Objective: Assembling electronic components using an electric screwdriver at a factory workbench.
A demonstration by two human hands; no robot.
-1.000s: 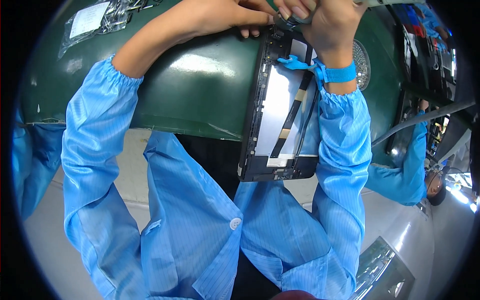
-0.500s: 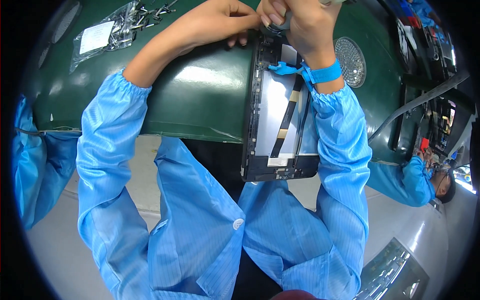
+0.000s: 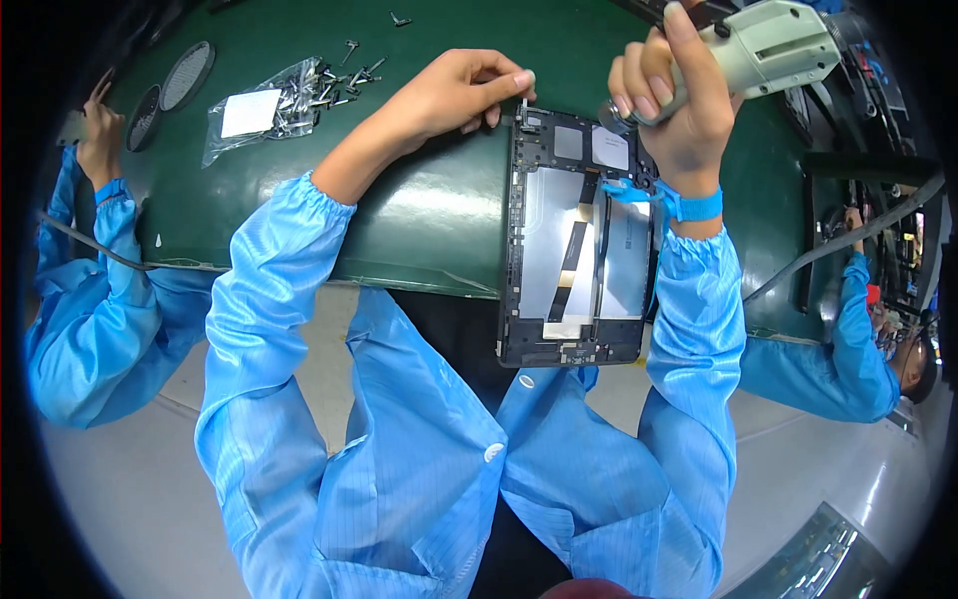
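An opened tablet (image 3: 544,215), its inner side up with silver panels and dark ribbon cables, lies at the table's front edge and juts past it. At its far left corner my left hand (image 3: 464,95) is closed, thumb and forefinger pinching a small, slim metal piece (image 3: 525,106) whose kind I cannot make out. My right hand (image 3: 689,110) is wrapped round a pale green electric screwdriver (image 3: 768,48), held above the tablet's far right side. The screwdriver's tip end points left, apart from the tablet. A blue wrist strap (image 3: 694,207) circles my right wrist.
Left on the green table (image 3: 419,235) lies a clear bag (image 3: 215,140) with a white label, small metal parts (image 3: 334,88) spilling from it. Two round dishes (image 3: 188,75) stand farther left. A grey cable (image 3: 848,225) runs at right. Co-workers in blue sleeves (image 3: 120,235) sit on both sides.
My right hand has lifted the screwdriver off the tablet's far edge and swung it right. My left hand has stayed near the far left corner. The whole view has shifted a little.
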